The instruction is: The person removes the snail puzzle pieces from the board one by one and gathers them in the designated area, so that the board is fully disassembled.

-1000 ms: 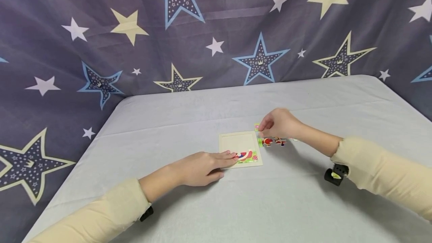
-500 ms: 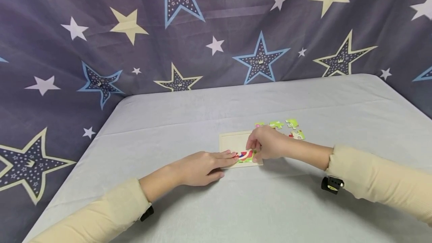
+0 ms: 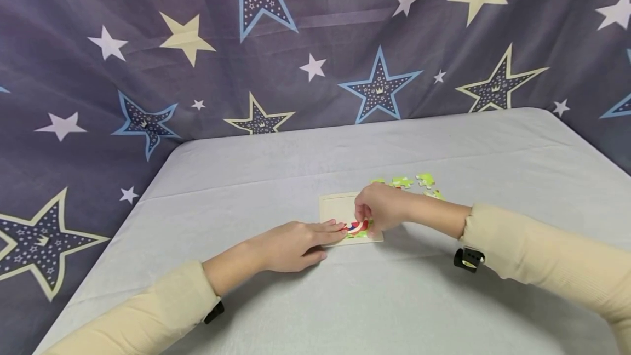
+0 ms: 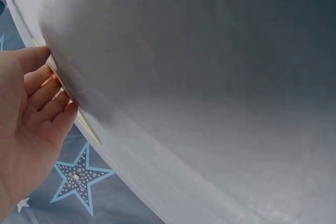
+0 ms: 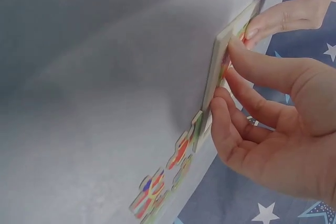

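A pale wooden puzzle tray (image 3: 340, 208) lies on the table with colourful puzzle pieces (image 3: 356, 228) along its near side. My left hand (image 3: 292, 246) rests flat on the tray's near left corner, straight fingertips over the pieces. Above the right part of the tray, my right hand (image 3: 386, 205) bends down with thumb and fingertips drawn together. In the right wrist view, a coloured puzzle piece (image 5: 226, 65) shows in the pinch of thumb and index finger, low against the tray; most of it is hidden by the fingers.
Loose puzzle pieces (image 3: 425, 181) lie behind and right of the tray, some covered by the right hand and forearm. A red and striped piece (image 5: 152, 195) shows in the right wrist view. A star-patterned curtain (image 3: 315, 43) hangs behind the white-covered table (image 3: 246, 179).
The right hand has come from the loose pieces leftward and nearer, over the right part of the tray, then shifted slightly further left. The left hand has stayed on the tray.
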`<state>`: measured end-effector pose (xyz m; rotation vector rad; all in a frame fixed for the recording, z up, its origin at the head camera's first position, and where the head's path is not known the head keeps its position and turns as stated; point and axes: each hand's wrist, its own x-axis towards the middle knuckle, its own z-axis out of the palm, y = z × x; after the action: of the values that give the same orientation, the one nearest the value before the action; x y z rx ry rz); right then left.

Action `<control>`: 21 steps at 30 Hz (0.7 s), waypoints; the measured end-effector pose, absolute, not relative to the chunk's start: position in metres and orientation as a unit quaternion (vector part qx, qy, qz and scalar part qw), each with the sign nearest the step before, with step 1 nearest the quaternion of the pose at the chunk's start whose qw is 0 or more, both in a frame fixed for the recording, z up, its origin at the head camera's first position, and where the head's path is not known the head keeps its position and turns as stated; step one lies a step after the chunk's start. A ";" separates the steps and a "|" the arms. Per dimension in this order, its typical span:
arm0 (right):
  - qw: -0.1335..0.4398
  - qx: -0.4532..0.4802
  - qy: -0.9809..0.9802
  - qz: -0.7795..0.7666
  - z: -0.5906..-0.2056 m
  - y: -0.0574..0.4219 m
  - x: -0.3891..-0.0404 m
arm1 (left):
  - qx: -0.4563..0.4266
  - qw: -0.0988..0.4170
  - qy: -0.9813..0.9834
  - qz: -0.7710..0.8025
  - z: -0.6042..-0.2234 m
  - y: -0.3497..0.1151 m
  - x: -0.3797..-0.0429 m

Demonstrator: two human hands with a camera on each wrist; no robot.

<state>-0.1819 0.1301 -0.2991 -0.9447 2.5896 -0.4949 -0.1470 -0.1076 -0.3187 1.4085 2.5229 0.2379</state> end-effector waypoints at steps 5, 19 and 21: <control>0.173 -0.330 0.912 -0.173 -0.300 0.128 -0.185 | 0.485 0.118 0.863 0.083 -0.319 -0.108 -0.147; 0.131 -0.325 0.912 -0.212 -0.302 0.128 -0.181 | 0.489 0.114 0.860 0.087 -0.320 -0.109 -0.149; 0.124 -0.324 0.911 -0.223 -0.303 0.129 -0.181 | 0.489 0.114 0.860 0.090 -0.321 -0.109 -0.149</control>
<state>-0.1807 0.1287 -0.3027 -0.9437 2.6560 -0.6493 -0.1488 -0.1091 -0.3206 1.4342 2.5227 0.2635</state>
